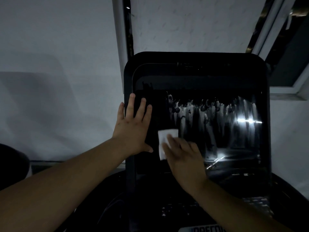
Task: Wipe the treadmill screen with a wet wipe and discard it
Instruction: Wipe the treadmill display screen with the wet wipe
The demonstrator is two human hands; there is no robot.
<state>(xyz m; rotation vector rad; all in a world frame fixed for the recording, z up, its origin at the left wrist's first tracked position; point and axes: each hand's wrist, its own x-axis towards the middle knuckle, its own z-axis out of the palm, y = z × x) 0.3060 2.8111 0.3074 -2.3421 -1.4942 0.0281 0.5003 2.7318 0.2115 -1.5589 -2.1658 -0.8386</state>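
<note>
Dim room, dark treadmill screen (pixel 217 131) filling the centre and right, tilted up toward the camera inside a thick black frame (pixel 195 57) with rounded corners. Left hand (pixel 133 124) flat and wide open, fingers spread, laid over the frame's left edge with fingertips reaching onto the glass and the thumb pointing right along the lower part of the palm. Right hand (pixel 184 158) blurred, flat against the lower left part of the screen, fingers extended and pressing down on a white wet wipe (pixel 165 139); no curled grip visible, only a flat press. Wipe folded or bunched into a rough rectangle, its upper and left parts showing beyond the fingertips, just right of the left hand's thumb and apart from it. Pale vertical streaks and droplet marks across the middle and right of the glass, with bright reflected light (pixel 247 121) near the right edge. Darker, streak-free band of glass on the left, between the two hands. White wall (pixel 58 64) behind, window frame (pixel 284 77) at upper right. Bare forearms entering from the bottom corners. Dark console (pixel 167 208) below the screen, details too dim to tell.
</note>
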